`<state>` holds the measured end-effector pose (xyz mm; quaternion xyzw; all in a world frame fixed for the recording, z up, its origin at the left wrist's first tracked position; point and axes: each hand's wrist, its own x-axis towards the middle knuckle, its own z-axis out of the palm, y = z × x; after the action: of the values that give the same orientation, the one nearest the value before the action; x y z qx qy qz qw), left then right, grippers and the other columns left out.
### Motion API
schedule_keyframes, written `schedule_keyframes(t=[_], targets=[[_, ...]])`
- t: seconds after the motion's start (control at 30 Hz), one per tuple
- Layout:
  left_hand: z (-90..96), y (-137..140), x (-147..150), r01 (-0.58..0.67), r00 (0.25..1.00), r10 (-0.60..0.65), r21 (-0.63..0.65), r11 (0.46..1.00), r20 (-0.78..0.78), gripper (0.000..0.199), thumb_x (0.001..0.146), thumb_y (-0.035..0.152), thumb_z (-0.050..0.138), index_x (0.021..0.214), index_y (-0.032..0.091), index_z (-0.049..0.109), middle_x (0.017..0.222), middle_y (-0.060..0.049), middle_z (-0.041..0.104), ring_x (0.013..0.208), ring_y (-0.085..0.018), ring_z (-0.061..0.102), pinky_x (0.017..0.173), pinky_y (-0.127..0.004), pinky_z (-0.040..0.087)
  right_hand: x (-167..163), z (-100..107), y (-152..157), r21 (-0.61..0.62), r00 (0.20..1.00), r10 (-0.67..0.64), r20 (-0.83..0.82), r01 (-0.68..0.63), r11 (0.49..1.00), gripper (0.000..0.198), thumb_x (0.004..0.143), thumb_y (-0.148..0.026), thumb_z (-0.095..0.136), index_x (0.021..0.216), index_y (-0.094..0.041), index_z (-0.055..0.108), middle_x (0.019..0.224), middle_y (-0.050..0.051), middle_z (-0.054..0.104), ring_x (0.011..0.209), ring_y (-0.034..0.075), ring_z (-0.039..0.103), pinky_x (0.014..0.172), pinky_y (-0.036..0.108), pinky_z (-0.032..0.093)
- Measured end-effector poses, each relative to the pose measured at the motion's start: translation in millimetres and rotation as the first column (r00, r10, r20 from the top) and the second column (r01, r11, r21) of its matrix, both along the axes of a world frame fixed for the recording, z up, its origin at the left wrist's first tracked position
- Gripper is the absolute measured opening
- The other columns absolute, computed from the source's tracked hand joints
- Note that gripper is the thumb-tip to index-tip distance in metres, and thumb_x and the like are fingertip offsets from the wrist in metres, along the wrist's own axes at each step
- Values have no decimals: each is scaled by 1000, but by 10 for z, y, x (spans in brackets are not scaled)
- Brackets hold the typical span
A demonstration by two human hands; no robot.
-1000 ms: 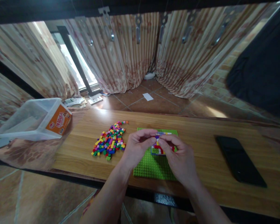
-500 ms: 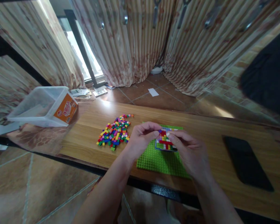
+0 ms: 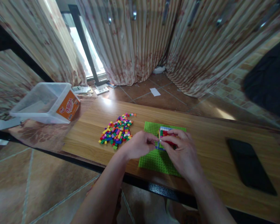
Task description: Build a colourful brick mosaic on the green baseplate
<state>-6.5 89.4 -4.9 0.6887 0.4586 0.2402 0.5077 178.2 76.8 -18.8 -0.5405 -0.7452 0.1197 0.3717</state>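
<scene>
On the green studded baseplate [image 3: 154, 161] sits a small built block of toy bricks [image 3: 161, 133], with a blue and white edge and red, green and yellow bricks inside. My left hand [image 3: 141, 145] is at the block's left edge, thumb and finger pinched together; whatever they hold is hidden. Over the block's right part reaches my right hand [image 3: 183, 149], its thumb and fingers closed near the left edge, close to my left fingertips. Something pale shows at its fingertips, too small to name. Both hands cover much of the block.
Left of the baseplate lies a pile of loose coloured bricks [image 3: 118, 132]. A clear plastic bin [image 3: 44, 116] with an orange label stands at the far left. A black phone-like slab [image 3: 249, 165] lies on the wooden table [image 3: 210, 137] at right. Striped curtains [image 3: 140, 46] hang beyond.
My right hand has moved left across the brick block, covering more of it. My left hand has shifted slightly down, to the block's left edge. The view has tilted a little.
</scene>
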Motion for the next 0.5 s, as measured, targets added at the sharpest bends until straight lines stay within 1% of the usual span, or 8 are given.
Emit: schedule_keyframes(t=[0.13,0.27,0.4,0.5], targets=[[50,-23,-8,66,998,-66,40,997,-12,25,76,12,53,88,14,74,59,4,54,57,-10,46,52,-19,34,-11,-16,-2,16,1000,-19,14,19,1000,16,86,-35,63,81,-28,76,105,6,66,104,26,55,92,49,45],[91,-42,-20,133,991,-132,11,991,-24,22,74,10,54,85,14,72,59,5,53,54,-10,46,49,-19,33,4,-78,-23,91,998,-9,62,3,996,15,87,-34,63,82,-29,76,106,5,67,102,25,55,89,46,47],[105,-47,-30,164,986,-164,0,986,-20,22,73,8,53,85,15,70,61,4,57,54,-10,49,49,-18,34,24,-160,-100,177,986,-19,164,-10,984,16,90,-29,60,91,-30,76,109,5,67,103,25,55,90,45,46],[104,-50,-29,175,984,-174,7,985,-23,20,72,8,53,82,15,69,61,3,58,53,-10,49,49,-19,34,12,-196,-186,211,972,-44,232,-6,978,20,92,-26,57,101,-28,74,114,6,67,106,25,55,92,45,46]])
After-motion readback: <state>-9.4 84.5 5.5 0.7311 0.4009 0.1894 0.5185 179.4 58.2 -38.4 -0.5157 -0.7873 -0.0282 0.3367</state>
